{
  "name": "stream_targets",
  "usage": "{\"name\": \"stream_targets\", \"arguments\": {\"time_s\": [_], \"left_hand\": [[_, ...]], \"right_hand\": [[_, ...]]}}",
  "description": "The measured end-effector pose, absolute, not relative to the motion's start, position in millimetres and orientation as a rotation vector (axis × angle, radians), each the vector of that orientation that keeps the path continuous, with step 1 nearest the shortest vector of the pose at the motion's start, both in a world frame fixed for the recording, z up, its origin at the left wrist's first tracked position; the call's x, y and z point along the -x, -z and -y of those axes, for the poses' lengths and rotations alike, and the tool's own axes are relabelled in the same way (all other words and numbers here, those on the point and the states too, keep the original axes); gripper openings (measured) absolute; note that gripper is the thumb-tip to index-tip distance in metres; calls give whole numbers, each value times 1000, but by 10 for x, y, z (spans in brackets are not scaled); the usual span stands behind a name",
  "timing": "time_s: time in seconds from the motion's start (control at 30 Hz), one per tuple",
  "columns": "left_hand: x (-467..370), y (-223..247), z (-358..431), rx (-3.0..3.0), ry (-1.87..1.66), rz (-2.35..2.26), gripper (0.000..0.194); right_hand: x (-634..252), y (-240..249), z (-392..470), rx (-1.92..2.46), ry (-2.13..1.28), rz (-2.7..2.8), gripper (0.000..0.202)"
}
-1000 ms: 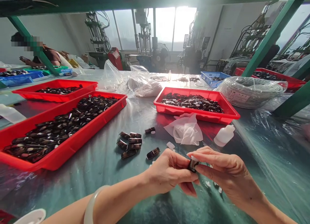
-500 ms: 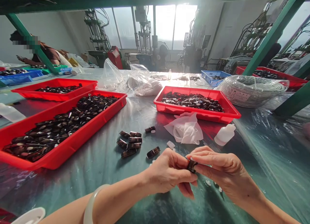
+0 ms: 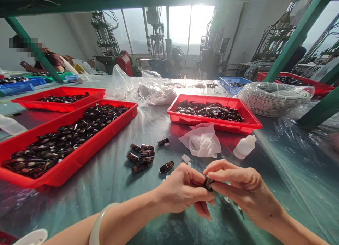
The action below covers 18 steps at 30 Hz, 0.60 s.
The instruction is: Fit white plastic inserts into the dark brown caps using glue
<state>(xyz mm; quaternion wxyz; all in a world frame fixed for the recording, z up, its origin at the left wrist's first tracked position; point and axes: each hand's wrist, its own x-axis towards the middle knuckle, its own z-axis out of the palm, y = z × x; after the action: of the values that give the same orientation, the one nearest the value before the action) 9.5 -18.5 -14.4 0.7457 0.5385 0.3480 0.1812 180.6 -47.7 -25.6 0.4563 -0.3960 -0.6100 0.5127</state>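
Over the near part of the counter (image 3: 106,181), the left hand (image 3: 181,187) pinches a small dark piece (image 3: 208,184) in its fingers, while the right hand (image 3: 243,180) grips its other side with thumb and fingertips. A sweep of the left forearm could scatter the loose dark pieces (image 3: 140,159) beyond it; if either pinch slackened, the glossy piece could slip down and tumble among the white scraps; a careless reach forward by the right hand could tip the white bottle (image 3: 244,147). As for materials, the long red tray (image 3: 100,138) at left looks like smooth moulded plastic with sloping walls, heaped with shiny dark parts; the white sheet (image 3: 202,142) is thin, crumpled and matt; the bottle is rounded, narrow-necked and translucent; at right, a coil of pale cable (image 3: 272,103) bulges under clear, wrinkled film.
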Motion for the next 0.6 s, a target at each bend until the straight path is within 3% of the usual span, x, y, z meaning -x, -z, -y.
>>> {"name": "stream_targets", "arguments": {"time_s": [0.3,0.47,0.6], "left_hand": [[-90,91,179,-1138,-438,-726,11],[-67,104,117,-1122,-473,-779,15],[-70,115,106,-1134,-476,-783,16]], "right_hand": [[-1937,106,485,1023,-1036,1649,18],[-2103,47,413,1397,-748,1917,17],[-2155,78,448,1598,-804,2243,21]]}}
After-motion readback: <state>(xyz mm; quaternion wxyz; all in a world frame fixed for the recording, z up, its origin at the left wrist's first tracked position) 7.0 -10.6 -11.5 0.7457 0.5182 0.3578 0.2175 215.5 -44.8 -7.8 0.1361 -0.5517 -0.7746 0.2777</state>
